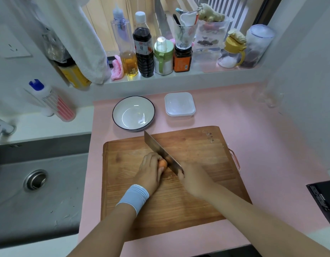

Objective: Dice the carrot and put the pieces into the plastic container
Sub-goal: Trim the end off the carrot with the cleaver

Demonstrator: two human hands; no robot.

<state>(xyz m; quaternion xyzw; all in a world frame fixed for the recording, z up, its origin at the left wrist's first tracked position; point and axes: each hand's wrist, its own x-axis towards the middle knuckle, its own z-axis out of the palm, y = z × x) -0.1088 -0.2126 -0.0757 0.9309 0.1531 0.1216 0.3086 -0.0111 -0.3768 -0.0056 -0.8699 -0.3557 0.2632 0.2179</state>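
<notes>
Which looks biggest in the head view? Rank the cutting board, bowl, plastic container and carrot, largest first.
1. cutting board
2. bowl
3. plastic container
4. carrot, mostly hidden by the left hand and knife, so unsure.

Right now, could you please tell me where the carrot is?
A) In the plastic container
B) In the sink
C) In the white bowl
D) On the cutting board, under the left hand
D: the left hand holds the orange carrot down on the cutting board, with the knife blade right beside it, while the white bowl and the plastic container show nothing orange.
</notes>
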